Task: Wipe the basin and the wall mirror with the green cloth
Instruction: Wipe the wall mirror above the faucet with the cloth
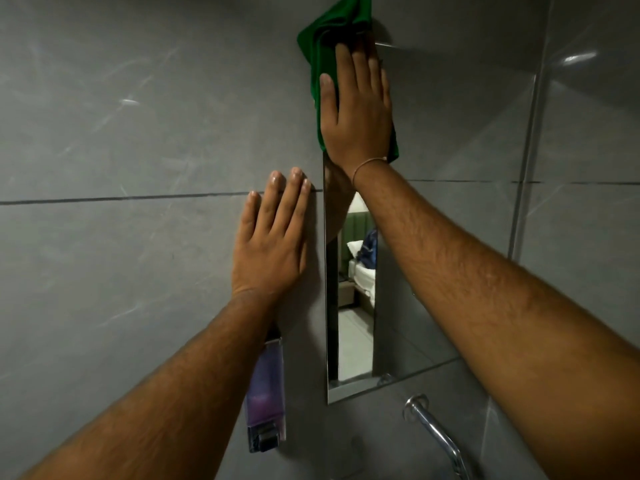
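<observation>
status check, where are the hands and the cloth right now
Right hand flat, pressing green cloth on the mirror's upper left edge. Left hand open, braced on wall tile. Nothing in the way.

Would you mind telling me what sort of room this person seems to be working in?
Most likely a bathroom, perhaps in a hotel. Grey wall tiles surround a wall mirror, with a chrome tap below it and a wall-mounted soap dispenser of purple liquid alongside.
</observation>
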Demonstrator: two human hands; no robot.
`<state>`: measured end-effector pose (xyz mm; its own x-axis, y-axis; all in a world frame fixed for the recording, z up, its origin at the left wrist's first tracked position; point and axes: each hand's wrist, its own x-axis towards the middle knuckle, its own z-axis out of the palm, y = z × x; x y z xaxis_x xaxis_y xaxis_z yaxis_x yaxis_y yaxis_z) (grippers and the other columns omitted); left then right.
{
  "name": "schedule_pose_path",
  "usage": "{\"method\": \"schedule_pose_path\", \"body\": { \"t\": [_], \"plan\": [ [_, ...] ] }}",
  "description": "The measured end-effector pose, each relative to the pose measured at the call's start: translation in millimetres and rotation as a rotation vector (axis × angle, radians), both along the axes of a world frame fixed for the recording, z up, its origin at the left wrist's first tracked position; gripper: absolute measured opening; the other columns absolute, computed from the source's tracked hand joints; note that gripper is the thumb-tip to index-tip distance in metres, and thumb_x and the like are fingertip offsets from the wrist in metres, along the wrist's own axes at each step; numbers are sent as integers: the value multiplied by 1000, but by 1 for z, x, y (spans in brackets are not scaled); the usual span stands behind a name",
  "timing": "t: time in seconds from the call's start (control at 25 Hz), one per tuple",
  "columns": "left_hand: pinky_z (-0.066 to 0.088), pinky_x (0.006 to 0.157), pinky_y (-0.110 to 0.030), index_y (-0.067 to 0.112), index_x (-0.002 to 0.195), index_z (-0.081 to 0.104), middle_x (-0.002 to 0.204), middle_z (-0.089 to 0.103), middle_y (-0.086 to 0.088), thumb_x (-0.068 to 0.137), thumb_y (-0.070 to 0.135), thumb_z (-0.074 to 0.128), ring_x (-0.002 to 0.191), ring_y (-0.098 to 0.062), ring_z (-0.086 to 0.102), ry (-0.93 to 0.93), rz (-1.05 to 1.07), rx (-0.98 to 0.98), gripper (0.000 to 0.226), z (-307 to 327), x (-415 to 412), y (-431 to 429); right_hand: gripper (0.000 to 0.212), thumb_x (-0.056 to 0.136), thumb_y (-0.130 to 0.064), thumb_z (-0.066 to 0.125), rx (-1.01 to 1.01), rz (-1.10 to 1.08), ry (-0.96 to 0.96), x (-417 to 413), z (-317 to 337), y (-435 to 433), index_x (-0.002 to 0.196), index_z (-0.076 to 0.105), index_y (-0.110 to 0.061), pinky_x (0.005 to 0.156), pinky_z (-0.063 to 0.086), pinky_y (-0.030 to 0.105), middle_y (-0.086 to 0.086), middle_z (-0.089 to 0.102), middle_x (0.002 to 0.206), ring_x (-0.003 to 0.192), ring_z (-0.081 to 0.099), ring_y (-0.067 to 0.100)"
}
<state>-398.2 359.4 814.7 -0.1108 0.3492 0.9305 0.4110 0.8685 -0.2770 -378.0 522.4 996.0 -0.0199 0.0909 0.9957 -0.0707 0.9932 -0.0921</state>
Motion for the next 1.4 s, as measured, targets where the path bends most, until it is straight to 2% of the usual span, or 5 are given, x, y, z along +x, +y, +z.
{"method": "schedule_pose_path", "body": {
  "t": [0.24,0.6,1.04,1.24,1.4],
  "plan": [
    [-1,140,-53,14,180,8,188,2,-10,111,41,34,174,-33,0,7,-23,14,78,-2,1,-1,55,112,-40,34,-121,-47,-33,10,-16,103,161,41,-14,134,22,43,14,43,167,158,37,33],
    [3,140,-55,15,180,8,188,4,-10,110,37,40,174,-33,3,26,-21,27,80,-3,-2,0,64,114,-42,25,-598,-49,-73,23,10,294,167,25,-6,135,13,34,16,24,175,164,22,29],
    [0,140,-54,19,180,2,189,-4,-4,108,39,42,174,-28,-6,2,-40,43,85,-6,-4,0,60,115,-28,41,-1037,29,-239,61,-368,253,164,25,3,132,27,48,27,28,171,159,31,41],
    [-5,139,-52,19,180,2,188,-6,-4,109,45,37,174,-29,-7,1,-8,38,83,-6,-5,1,54,114,-15,45,-1163,83,-95,55,-412,241,160,30,8,129,31,50,32,34,165,153,37,46],
    [-4,139,-52,20,180,2,189,-5,-5,108,44,38,174,-29,-6,-1,4,40,84,-6,-6,1,39,111,-17,50,-1209,-9,-68,59,-422,244,143,48,6,102,50,52,36,53,145,126,59,54]
  ]
}}
